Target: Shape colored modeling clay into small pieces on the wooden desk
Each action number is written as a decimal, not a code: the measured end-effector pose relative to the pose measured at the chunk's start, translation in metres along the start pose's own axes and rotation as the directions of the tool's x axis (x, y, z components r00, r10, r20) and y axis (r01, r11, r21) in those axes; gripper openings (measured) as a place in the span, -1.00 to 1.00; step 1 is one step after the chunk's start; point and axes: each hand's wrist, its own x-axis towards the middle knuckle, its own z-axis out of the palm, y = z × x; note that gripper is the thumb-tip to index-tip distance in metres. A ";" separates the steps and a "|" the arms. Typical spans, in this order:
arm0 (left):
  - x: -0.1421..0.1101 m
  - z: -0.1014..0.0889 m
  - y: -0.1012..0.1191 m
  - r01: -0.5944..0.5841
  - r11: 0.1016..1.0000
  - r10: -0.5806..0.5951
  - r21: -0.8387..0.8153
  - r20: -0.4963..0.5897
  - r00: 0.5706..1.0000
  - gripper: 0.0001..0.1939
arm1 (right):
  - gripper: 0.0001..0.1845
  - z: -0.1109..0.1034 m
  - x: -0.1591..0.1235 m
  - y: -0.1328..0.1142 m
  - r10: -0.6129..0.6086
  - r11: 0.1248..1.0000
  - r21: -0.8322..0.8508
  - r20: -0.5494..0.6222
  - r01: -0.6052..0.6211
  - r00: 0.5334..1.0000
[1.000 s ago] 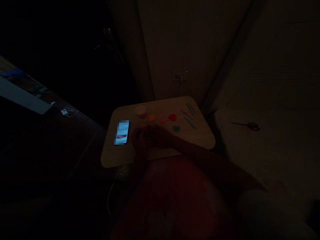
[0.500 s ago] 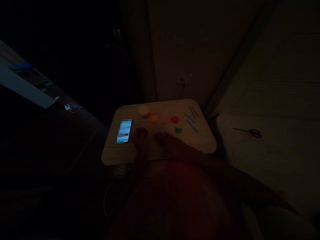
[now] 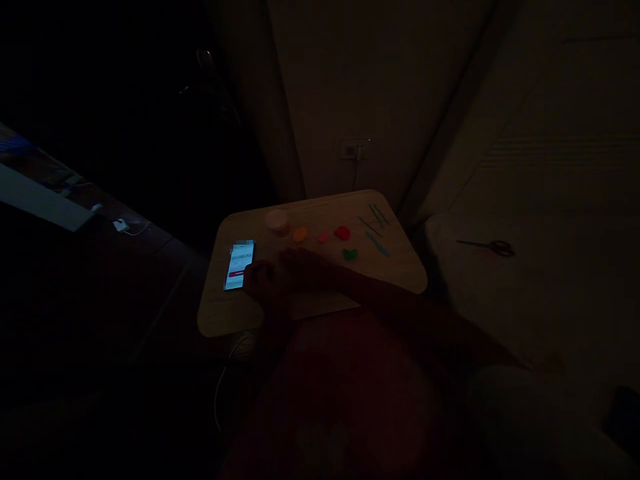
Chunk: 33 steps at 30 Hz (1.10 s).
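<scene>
The room is very dark. A small wooden table stands in front of me. A lit phone lies on its left part. My left hand rests at the phone's lower right corner, touching it; its fingers are too dark to make out. My right hand lies on the table just right of the left one, near the middle. Beyond the hands sit an orange clay lump, a pink lump, a red lump and a green lump.
A small pale tub stands at the table's back left. Thin modelling tools lie at the back right. Scissors rest on the pale bed to the right. A wall socket with a cable is behind the table.
My left hand has moved left onto the phone's corner. My right hand has shifted left and slightly forward. The view has swung a little.
</scene>
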 end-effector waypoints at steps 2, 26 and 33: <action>0.000 0.003 -0.002 -0.021 1.000 0.022 0.011 -0.034 0.999 -0.96 | -0.15 -0.001 -0.005 0.005 0.006 1.000 -0.004 -0.001 -0.006 1.000; -0.002 0.008 -0.001 -0.091 0.995 0.094 0.030 -0.124 0.988 -0.98 | -0.42 0.009 0.011 -0.015 -0.103 0.995 -0.013 -0.024 0.103 0.994; -0.002 0.009 -0.001 -0.094 0.995 0.098 0.041 -0.112 0.989 -0.96 | -0.30 0.013 0.015 0.014 -0.053 0.999 0.006 -0.069 0.054 0.996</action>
